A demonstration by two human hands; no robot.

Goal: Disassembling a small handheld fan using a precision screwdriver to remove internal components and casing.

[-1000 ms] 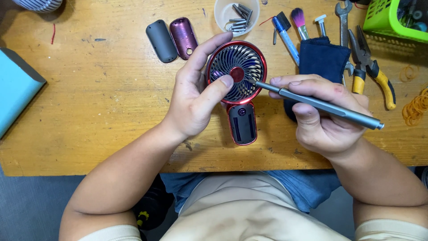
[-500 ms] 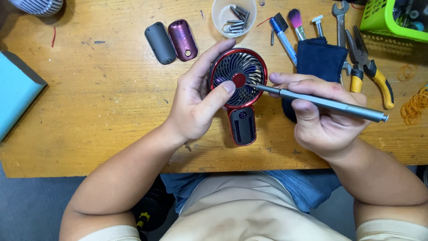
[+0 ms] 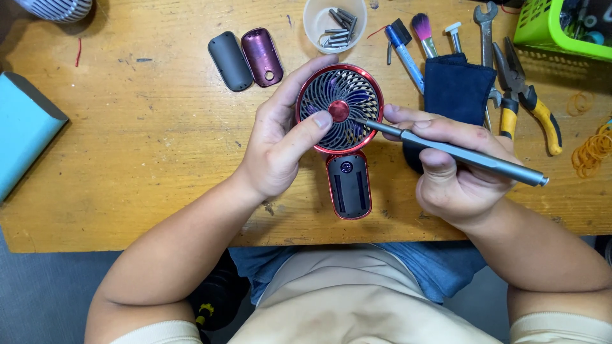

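Small handheld fan (image 3: 340, 108), red casing, round dark grille with a red centre cap, sits just above the middle of the frame, its short handle pointing down with the back of the handle open and dark inside. Left hand (image 3: 284, 143) is clamped on the fan head from the left side, fingers curled behind the rim, thumb pressed on the grille beside the centre cap. Right hand (image 3: 456, 172) is closed round a slim grey screwdriver (image 3: 459, 151), held like a pen, tip touching the grille just right of the centre cap; the shaft runs out toward the right of the frame. The two hands are apart, the fan between them. Beneath lies a worn wooden table (image 3: 140, 146). Behind the right hand: a dark blue folded cloth (image 3: 458, 86). Upper centre: a clear plastic cup (image 3: 334, 25) holding small metal bits. Left of the cup: two oval cover plates, one grey (image 3: 230, 61), one purple (image 3: 262, 56), lying side by side, touching. Upper right: a blue pen (image 3: 405, 48), a pink-tipped brush (image 3: 423, 33), a spanner (image 3: 486, 28), yellow-handled pliers (image 3: 526, 99), a green basket (image 3: 561, 28). Far right edge: loose rubber bands (image 3: 593, 150). Left edge: a teal block (image 3: 22, 137).
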